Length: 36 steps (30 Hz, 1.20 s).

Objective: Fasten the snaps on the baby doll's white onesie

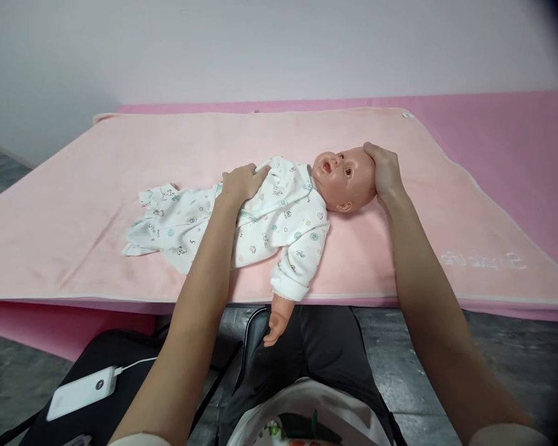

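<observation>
Both hands are already on the doll, so nothing to reach for really. Left hand [242, 183] lies flat on the doll's [279, 214] chest, fingers together and spread over the cloth, pressing or resting rather than gripping anything. Right hand [385, 172] is cupped around the back and top of the doll's head [346, 176], fingers curled loosely over the crown, more of a cradle than a grab.

The doll lies on its back across the view, head toward the right hand, legs trailing off to the left. So its long axis runs left to right, roughly square to both forearms. The right hand has the head end and the left has the middle; the leg end isn't touched by either and sits closer to the left arm.

Looks-wise: hard plastic face, open mouth, bald head, white onesie [204, 220] with little printed shapes. The legs of the suit look flat and rumpled, can't tell if there are legs inside. One sleeved arm hangs over the near edge, bare plastic hand [274, 325] dangling.

It's all on a pale pink towel [97, 186] spread over a brighter pink table [516, 142]. Down by the person's lap there's a white power bank [81, 391] with a cable plugged in, resting on something black.
</observation>
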Tool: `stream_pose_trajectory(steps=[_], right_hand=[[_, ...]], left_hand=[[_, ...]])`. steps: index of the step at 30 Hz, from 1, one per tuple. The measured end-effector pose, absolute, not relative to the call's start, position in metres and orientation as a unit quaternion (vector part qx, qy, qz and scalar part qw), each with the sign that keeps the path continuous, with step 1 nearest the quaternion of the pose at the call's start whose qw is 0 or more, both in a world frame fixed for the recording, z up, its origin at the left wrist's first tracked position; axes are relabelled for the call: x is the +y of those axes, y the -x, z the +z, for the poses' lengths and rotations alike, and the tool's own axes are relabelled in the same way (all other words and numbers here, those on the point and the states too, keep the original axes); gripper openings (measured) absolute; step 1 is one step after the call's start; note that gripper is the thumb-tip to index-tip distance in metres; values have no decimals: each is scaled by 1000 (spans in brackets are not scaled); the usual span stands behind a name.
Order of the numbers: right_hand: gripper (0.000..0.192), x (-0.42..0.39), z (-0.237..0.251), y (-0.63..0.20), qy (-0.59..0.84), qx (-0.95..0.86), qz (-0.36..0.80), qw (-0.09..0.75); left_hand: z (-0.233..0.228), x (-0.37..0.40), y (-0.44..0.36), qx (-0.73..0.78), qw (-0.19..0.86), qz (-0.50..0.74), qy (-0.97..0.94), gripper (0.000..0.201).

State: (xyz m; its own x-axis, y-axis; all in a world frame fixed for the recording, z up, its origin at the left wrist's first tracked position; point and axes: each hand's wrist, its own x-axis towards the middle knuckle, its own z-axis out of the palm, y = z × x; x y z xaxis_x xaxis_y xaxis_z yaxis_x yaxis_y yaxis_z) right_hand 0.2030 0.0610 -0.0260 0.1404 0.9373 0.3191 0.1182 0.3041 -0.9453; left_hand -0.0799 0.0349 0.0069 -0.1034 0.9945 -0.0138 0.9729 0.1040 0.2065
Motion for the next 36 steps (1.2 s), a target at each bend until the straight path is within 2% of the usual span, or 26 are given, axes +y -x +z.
stream_pose_trajectory(steps=[5, 19, 23, 36], right_hand=[[34, 61, -29, -204, 485, -546, 352, 585], [22, 60, -25, -199, 456, -528, 361, 619], [26, 59, -25, -200, 482, -516, 391, 591], [31, 60, -27, -200, 465, -536, 372, 599]], left_hand=[[7, 34, 81, 734, 69, 78, -671, 56], [8, 33, 81, 734, 69, 80, -670, 56], [8, 32, 80, 738, 69, 73, -668, 56], [9, 32, 79, 735, 71, 76, -670, 56]])
